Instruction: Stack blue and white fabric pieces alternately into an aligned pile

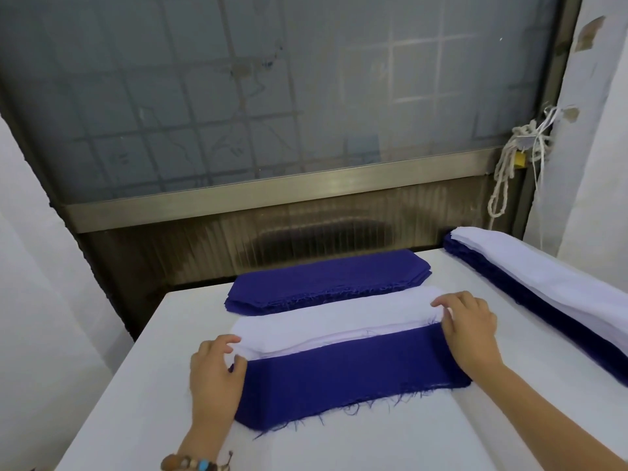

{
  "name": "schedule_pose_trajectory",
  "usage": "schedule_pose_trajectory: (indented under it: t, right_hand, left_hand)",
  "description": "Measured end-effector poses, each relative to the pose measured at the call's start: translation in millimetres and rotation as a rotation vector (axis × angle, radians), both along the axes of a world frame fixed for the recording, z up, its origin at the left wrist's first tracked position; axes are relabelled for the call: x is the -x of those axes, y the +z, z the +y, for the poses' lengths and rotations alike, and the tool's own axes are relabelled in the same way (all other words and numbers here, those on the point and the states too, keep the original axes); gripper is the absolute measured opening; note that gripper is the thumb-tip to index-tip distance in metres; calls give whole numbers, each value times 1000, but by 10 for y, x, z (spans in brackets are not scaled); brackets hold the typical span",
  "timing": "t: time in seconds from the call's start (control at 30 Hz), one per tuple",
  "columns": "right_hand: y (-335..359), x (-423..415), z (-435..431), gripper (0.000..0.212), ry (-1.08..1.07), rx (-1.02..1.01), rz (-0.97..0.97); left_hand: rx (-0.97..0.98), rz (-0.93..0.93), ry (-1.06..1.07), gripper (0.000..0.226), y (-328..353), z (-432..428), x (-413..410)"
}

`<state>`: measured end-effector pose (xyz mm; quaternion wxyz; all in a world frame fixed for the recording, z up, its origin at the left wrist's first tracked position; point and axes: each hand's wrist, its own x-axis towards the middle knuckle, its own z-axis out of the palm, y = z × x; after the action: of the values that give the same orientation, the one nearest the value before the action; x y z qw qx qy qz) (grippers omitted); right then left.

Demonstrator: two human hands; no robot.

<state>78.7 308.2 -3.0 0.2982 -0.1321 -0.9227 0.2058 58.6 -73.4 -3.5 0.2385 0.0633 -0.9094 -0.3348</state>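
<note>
Both my hands, left [214,372] and right [470,329], pinch a white piece [326,321] between them; next I square it over the blue [346,379].

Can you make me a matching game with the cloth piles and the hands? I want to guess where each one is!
Things:
1. blue pile
2. white pile
3. tall stack
4. left hand

Places:
A. at the right edge of the table, white on top of blue
B. at the left end of the near blue cloth
C. farthest back, next to the wall
D. in the middle, between two blue ones

Pairs: 1-C, 2-D, 3-A, 4-B
</note>
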Motion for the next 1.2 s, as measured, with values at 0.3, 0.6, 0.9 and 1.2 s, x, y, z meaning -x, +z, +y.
schedule_pose_trajectory:
  t: [0.3, 0.6, 0.9, 1.2]
  right_hand:
    - [163, 531, -645, 25, 503, 51, -227]
    - [58, 979, -840, 13, 516, 184, -403]
    - [-135, 1129, -814, 28, 426, 269, -321]
    - [-132, 1144, -832, 35, 423, 209, -333]
  left_hand:
    - [117, 56, -371, 23, 31, 707, 438]
    - [236, -108, -416, 33, -107, 1041, 741]
    - [412, -78, -282, 46, -235, 1052, 782]
    - [439, -113, -251, 43, -248, 1048, 786]
